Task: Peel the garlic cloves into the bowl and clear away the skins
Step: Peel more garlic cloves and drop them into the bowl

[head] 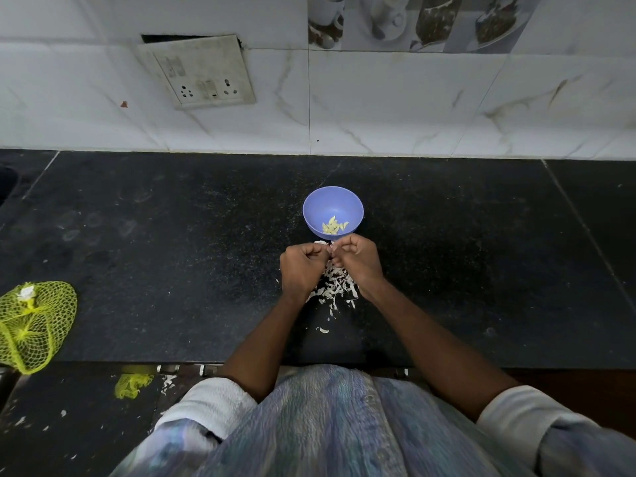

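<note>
the left hand [302,266] and the right hand [358,261] meet knuckle to knuckle over the black counter [172,235], fingers of both curled in tight, fingertips pinching together at a small pale thing between them that is most likely a garlic clove [331,248], though it is too small and too hidden to be sure of. just beyond the hands, nearly touching the knuckles, stands the blue bowl [332,204] with a few peeled cloves [334,227] lying in its bottom. straight under the hands and trailing back toward the wrists lies a heap of white skins [335,287], with one stray skin [322,329] nearer the body beside the left forearm. far out to the left of the left hand, at the counter's front edge, sits a yellow net bag [34,328] with something white in its top. a scrap of yellow netting [132,385] and more skin flakes lie on the floor below it
</note>
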